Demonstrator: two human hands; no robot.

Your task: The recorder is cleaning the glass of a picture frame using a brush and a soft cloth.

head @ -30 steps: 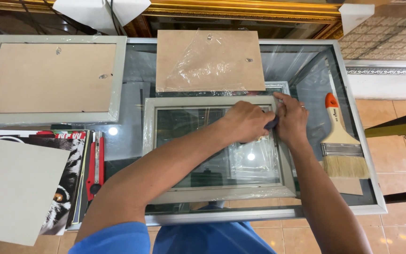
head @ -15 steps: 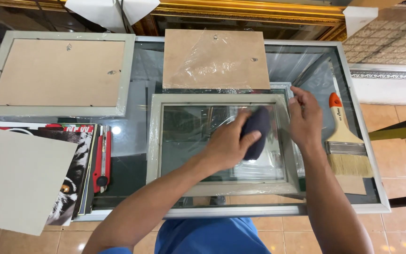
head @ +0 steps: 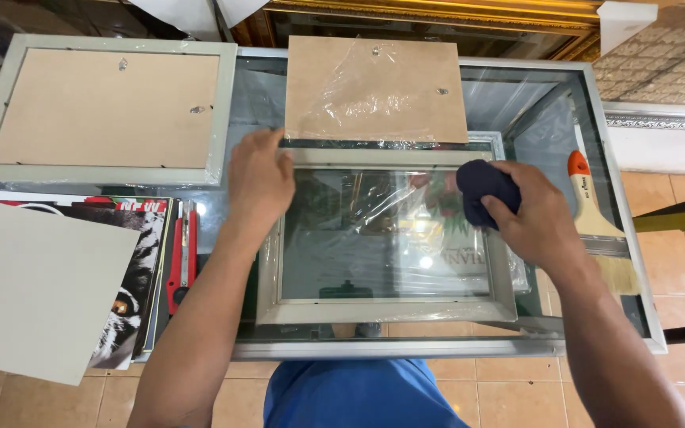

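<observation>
A pale grey picture frame (head: 386, 311) with a glass pane lies flat on a glass-topped table (head: 438, 349), partly in clear plastic wrap. My left hand (head: 259, 178) rests on the frame's top left corner, fingers spread over the edge. My right hand (head: 529, 214) grips a dark blue cloth (head: 481, 186) and presses it on the pane near the frame's right side. A brown backing board (head: 374, 87) wrapped in plastic lies just beyond the frame.
A second frame (head: 101, 111) lies face down at the far left. A paintbrush (head: 596, 218) with an orange handle lies at the right. A red utility knife (head: 181, 257), printed sheets (head: 132, 269) and a grey card (head: 33, 289) sit at the left.
The dark cloth passed from my left hand to my right. My left hand moved from the pane to the frame's top left corner. The view shifted closer.
</observation>
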